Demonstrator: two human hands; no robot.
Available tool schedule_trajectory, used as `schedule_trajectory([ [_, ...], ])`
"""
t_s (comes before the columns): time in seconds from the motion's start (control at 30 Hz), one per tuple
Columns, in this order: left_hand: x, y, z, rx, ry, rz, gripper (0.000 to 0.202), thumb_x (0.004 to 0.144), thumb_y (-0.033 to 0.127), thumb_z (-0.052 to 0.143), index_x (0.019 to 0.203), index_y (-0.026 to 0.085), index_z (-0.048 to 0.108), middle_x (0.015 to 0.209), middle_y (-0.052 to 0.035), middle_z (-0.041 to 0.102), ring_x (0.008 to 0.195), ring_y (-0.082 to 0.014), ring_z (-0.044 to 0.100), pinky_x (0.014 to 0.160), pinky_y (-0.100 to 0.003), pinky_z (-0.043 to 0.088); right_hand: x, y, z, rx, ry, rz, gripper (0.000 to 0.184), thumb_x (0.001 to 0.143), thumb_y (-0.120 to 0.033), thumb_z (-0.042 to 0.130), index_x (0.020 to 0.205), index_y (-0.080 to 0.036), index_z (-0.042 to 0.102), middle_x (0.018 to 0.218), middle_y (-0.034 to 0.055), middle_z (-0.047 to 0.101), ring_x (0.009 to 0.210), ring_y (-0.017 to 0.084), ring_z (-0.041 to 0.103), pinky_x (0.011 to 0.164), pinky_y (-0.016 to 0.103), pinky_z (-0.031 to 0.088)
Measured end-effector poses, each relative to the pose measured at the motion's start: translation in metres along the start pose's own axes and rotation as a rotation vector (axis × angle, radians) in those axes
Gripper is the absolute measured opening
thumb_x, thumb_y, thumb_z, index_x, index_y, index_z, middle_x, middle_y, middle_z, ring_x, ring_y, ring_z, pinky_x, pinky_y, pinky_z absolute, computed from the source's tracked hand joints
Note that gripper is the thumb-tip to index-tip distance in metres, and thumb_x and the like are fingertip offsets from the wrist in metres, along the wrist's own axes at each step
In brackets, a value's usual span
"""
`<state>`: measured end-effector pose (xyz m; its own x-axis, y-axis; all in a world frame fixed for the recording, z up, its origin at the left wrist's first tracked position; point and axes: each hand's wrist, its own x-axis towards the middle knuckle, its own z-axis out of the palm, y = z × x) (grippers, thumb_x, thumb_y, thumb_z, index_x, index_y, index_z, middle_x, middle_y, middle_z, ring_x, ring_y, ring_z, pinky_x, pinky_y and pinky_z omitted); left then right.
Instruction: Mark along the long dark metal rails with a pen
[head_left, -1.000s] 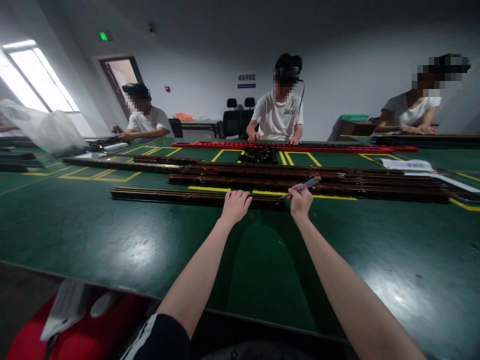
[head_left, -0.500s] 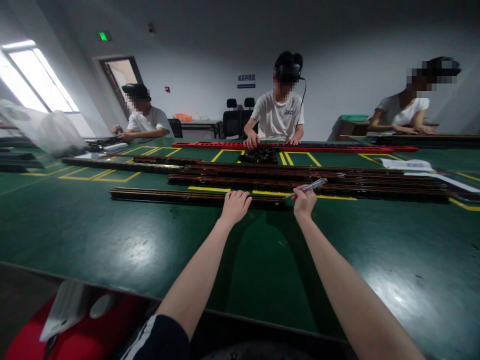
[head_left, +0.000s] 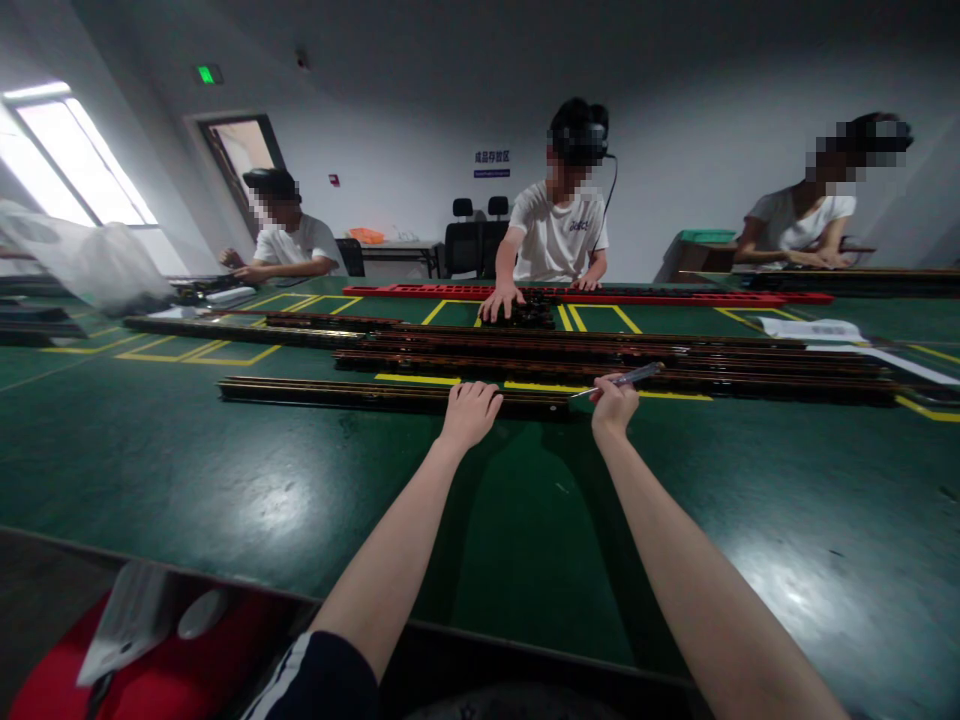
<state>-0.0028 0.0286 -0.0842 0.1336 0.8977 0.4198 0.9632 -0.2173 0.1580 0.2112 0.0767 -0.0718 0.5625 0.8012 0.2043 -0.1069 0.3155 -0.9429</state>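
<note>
A long, narrow black bar with brownish edges lies crosswise in front of me. My left hand is closed over it right of its middle, the fingers curled across the top. In my right hand is a screwdriver with a clear handle. Its thin metal shaft points left, the tip at the bar's right end; whether tip and bar touch, I cannot tell. A small pale spot shows on the bar near that end.
Just beyond lie several similar dark bars bundled side by side. Farther off, a co-worker's hand reaches over a pile of small black parts by a long red tray. White paper lies right, a plastic bag left.
My right hand has shifted slightly right with the screwdriver, which now tilts a little flatter. My left hand and the bar stay put. The co-worker opposite has reached forward to the black parts.
</note>
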Motion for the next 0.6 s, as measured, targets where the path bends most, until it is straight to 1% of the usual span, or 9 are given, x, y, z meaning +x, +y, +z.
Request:
schedule_trajectory([
  [0.2,0.000,-0.001,0.002,0.011,0.022,0.012,0.039,0.101,0.035,0.030,0.120,0.020,0.061,0.120,-0.0075,0.065,0.113,-0.0233,0.057,0.105,-0.043,0.036,0.009,0.010,-0.002,-0.041,0.055,-0.037,0.013,0.065,-0.011,0.055,0.058,-0.020,0.050,0.047,-0.0067,0.048,0.043,0.012,0.048,0.051,0.027,0.041],
  [0.37,0.000,0.000,0.001,0.007,0.016,0.011,0.039,0.101,0.035,0.029,0.119,0.021,0.061,0.120,-0.0073,0.065,0.113,-0.0232,0.056,0.105,-0.043,0.036,0.006,0.011,-0.001,-0.120,0.024,-0.080,0.008,0.066,-0.018,0.057,0.060,-0.021,0.052,0.048,-0.0052,0.050,0.048,0.015,0.052,0.055,0.029,0.043],
  [0.43,0.000,0.000,0.000,0.002,0.010,0.010,0.040,0.101,0.035,0.028,0.119,0.021,0.061,0.120,-0.0072,0.065,0.113,-0.0231,0.056,0.105,-0.043,0.036,0.002,0.006,0.000,-0.157,0.023,-0.132,0.006,0.067,-0.021,0.057,0.063,-0.021,0.053,0.051,-0.0044,0.052,0.051,0.017,0.054,0.057,0.031,0.044],
  [0.5,0.000,0.001,0.000,-0.007,-0.001,0.005,0.040,0.101,0.035,0.028,0.120,0.021,0.060,0.120,-0.0075,0.064,0.113,-0.0231,0.056,0.106,-0.043,0.035,-0.004,0.000,0.002,-0.216,0.009,-0.214,0.006,0.069,-0.024,0.056,0.065,-0.021,0.053,0.053,-0.0033,0.054,0.055,0.018,0.055,0.061,0.032,0.045],
  [0.6,0.000,0.001,-0.001,-0.020,-0.007,0.002,0.040,0.101,0.035,0.028,0.120,0.021,0.060,0.121,-0.0074,0.064,0.114,-0.0230,0.056,0.107,-0.044,0.035,-0.012,-0.006,0.007,-0.304,-0.084,-0.318,0.008,0.074,-0.026,0.054,0.068,-0.021,0.052,0.059,-0.0002,0.059,0.059,0.018,0.058,0.062,0.031,0.045],
])
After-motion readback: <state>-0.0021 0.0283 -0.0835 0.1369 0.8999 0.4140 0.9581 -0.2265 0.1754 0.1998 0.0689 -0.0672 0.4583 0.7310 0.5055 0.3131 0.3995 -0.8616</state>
